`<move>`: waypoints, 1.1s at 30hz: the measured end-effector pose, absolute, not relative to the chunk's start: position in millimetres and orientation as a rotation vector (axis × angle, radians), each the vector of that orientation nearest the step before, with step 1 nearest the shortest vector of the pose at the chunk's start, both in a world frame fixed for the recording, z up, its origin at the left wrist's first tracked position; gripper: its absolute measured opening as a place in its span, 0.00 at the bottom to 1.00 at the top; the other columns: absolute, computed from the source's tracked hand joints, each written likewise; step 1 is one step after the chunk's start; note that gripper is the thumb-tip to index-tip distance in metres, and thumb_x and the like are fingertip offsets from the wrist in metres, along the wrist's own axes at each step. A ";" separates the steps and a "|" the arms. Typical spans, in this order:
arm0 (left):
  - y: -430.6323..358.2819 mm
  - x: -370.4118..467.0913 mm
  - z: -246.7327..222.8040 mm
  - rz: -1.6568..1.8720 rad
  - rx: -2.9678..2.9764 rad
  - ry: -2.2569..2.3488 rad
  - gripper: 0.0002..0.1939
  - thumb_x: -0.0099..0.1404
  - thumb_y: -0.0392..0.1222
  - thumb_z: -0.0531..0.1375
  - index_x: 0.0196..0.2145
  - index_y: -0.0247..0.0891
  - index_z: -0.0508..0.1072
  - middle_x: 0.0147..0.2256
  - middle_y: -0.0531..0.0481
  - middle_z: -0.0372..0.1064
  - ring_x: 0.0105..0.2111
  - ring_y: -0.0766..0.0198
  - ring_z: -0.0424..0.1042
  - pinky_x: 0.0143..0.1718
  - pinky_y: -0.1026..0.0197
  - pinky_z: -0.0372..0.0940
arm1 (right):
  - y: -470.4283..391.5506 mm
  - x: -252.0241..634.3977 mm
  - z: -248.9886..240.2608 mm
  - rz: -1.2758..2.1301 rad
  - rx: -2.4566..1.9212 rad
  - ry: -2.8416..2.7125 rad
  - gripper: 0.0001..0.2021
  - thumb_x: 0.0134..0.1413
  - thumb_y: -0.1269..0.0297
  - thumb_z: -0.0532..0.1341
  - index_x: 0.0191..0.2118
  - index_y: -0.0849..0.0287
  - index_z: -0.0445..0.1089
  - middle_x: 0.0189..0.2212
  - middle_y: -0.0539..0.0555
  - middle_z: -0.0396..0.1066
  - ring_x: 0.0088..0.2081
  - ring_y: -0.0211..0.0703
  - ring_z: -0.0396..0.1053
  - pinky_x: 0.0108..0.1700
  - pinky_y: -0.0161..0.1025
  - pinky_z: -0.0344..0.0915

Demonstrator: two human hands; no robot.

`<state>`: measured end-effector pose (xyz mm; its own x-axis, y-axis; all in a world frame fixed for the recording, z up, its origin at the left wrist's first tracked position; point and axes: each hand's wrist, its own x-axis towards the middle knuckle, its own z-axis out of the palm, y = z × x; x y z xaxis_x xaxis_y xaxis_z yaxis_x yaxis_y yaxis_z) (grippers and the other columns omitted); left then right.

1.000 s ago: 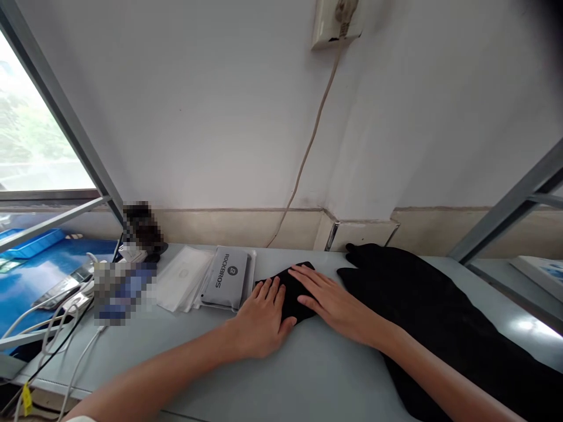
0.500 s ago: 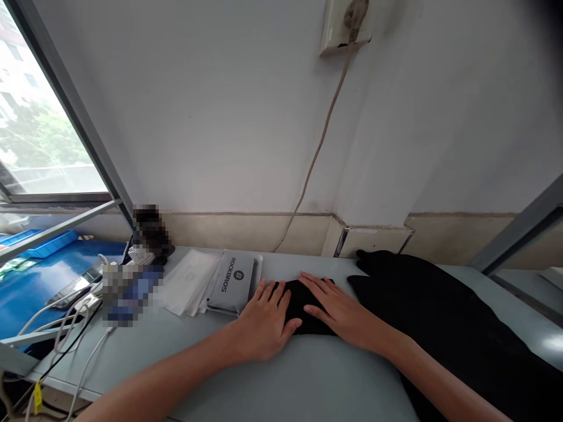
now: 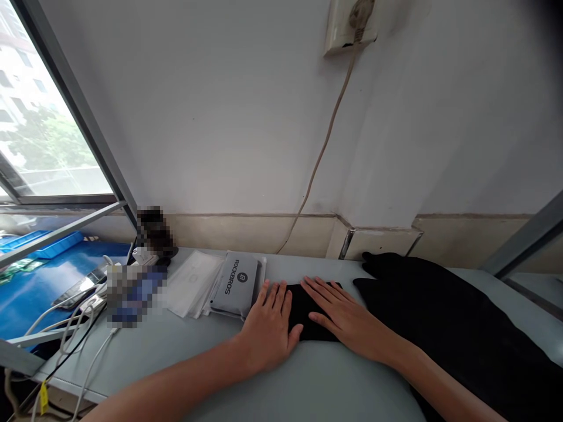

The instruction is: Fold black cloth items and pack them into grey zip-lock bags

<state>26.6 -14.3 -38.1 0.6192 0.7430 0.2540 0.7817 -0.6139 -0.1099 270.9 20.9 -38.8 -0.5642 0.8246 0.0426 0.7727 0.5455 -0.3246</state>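
A folded piece of black cloth (image 3: 303, 310) lies flat on the grey table (image 3: 334, 381). My left hand (image 3: 269, 325) rests palm down over its left edge, fingers stretched out. Flat on the right part of the cloth lies my right hand (image 3: 341, 316), its fingers also extended. Just left of my left hand is a grey packet (image 3: 235, 284) printed ROCKBROS, on top of clear plastic sleeves. A stack of clear plastic bags (image 3: 193, 281) sits beside it. To the right, a large spread of black fabric (image 3: 444, 316) reaches under my right forearm.
White cables (image 3: 92, 366) and pixelated items lie at the table's left end. A blue surface (image 3: 101, 258) with a blue tray (image 3: 57, 243) is beyond the metal frame. A beige cord (image 3: 328, 132) hangs from the wall socket (image 3: 341, 29). A metal post (image 3: 528, 228) stands at right.
The view has shifted slightly, so everything sits a little further right. Both hands remain flat on the folded cloth, with a little more of it showing between them.
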 end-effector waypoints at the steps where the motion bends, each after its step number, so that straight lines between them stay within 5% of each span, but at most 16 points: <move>1: -14.8 28.1 -39.3 -0.292 -2.591 -1.254 0.36 0.80 0.55 0.40 0.69 0.20 0.60 0.70 0.30 0.52 0.71 0.41 0.53 0.73 0.38 0.42 | 21.0 271.0 -39.8 0.396 -1.348 -2.583 0.35 0.72 0.40 0.48 0.76 0.45 0.42 0.76 0.50 0.43 0.75 0.55 0.40 0.75 0.61 0.42; 9: -12.6 36.6 -51.9 -0.361 -2.475 -1.045 0.25 0.80 0.41 0.45 0.64 0.23 0.68 0.63 0.32 0.67 0.64 0.47 0.68 0.68 0.47 0.56 | 24.6 275.8 -48.6 0.391 -1.384 -2.484 0.32 0.73 0.41 0.45 0.76 0.43 0.42 0.75 0.49 0.45 0.75 0.53 0.40 0.75 0.61 0.42; 16: -10.8 34.7 -55.9 -0.472 -2.534 -1.091 0.24 0.80 0.43 0.46 0.64 0.25 0.66 0.65 0.34 0.65 0.65 0.49 0.65 0.66 0.51 0.60 | 27.2 278.4 -51.8 0.399 -1.390 -2.470 0.32 0.74 0.42 0.45 0.76 0.43 0.42 0.76 0.49 0.45 0.75 0.52 0.40 0.75 0.61 0.42; 22: -14.4 37.6 -42.0 -0.549 -2.604 -1.045 0.14 0.77 0.37 0.52 0.55 0.31 0.70 0.54 0.37 0.73 0.56 0.52 0.73 0.60 0.52 0.66 | 26.8 278.7 -50.2 0.408 -1.400 -2.443 0.33 0.73 0.42 0.46 0.76 0.47 0.45 0.75 0.51 0.46 0.75 0.53 0.42 0.75 0.60 0.44; 33: -12.0 36.0 -45.4 -0.606 -2.646 -1.015 0.13 0.78 0.43 0.53 0.48 0.33 0.74 0.48 0.41 0.74 0.52 0.53 0.73 0.62 0.50 0.64 | 26.7 278.0 -48.6 0.406 -1.389 -2.439 0.33 0.73 0.41 0.46 0.76 0.46 0.48 0.75 0.52 0.49 0.75 0.56 0.45 0.74 0.63 0.45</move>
<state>36.0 -12.0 -45.4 0.6722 0.5795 0.4608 0.6804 -0.7290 -0.0757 278.0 26.7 -48.6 -0.4851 0.8660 0.1213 0.7800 0.4912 -0.3876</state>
